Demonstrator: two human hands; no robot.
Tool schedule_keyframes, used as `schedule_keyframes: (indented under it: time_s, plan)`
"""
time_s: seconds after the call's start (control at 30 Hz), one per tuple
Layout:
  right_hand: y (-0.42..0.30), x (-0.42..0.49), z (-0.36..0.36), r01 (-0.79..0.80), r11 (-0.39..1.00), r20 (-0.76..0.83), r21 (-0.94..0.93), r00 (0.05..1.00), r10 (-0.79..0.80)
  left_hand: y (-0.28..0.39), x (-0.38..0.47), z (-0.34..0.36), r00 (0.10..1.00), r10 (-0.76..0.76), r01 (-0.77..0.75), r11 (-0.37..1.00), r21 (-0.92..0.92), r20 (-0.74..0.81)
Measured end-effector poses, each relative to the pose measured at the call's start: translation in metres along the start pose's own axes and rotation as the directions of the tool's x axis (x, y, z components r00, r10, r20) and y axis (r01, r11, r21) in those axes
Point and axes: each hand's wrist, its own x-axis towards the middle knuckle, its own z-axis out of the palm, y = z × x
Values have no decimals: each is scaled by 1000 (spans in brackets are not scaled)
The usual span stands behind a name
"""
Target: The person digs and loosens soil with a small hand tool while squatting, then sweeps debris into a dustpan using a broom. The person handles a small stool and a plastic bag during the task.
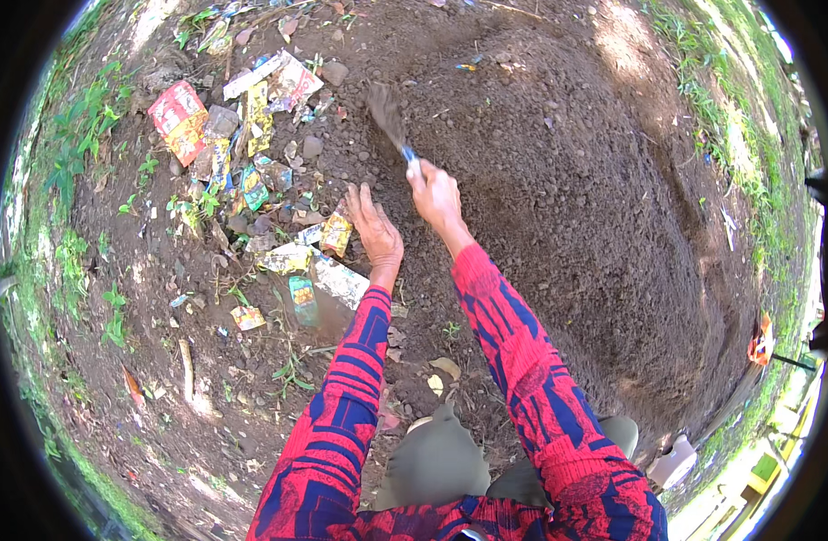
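My right hand (435,196) grips the white and blue handle of a small hand tool, perhaps a trowel (387,116). Its soil-coloured blade is blurred and points away from me, over the dark loose soil (563,189). To the left, my left hand (375,233) is spread with its fingers apart, holding nothing. It is low over the soil, beside a yellow wrapper (335,234); whether it touches either is hard to tell. A dirty white packet (339,278) lies near that wrist, with a green wrapper (303,299) beside it.
More litter lies at the upper left, including a red and orange packet (179,122) and a torn white and red wrapper (295,81), among stones (312,147). A stick (186,368) is at the lower left. An orange thing (761,341) and a pale container (672,462) are at the right.
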Motion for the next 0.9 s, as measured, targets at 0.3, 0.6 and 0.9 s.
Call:
schedule_keyframes:
  time_s: [0.3,0.6,0.9]
  plan:
    - [21,-88,-105,-148,864,-130,481,963,237,-2,2,1,997,-19,19,1000,6,75]
    - [86,-92,-137,-305,762,62,571,942,330,-3,4,1,995,49,-57,995,85,92]
    - [174,-165,-207,-180,389,-35,903,874,485,-4,4,3,992,88,-96,991,90,93]
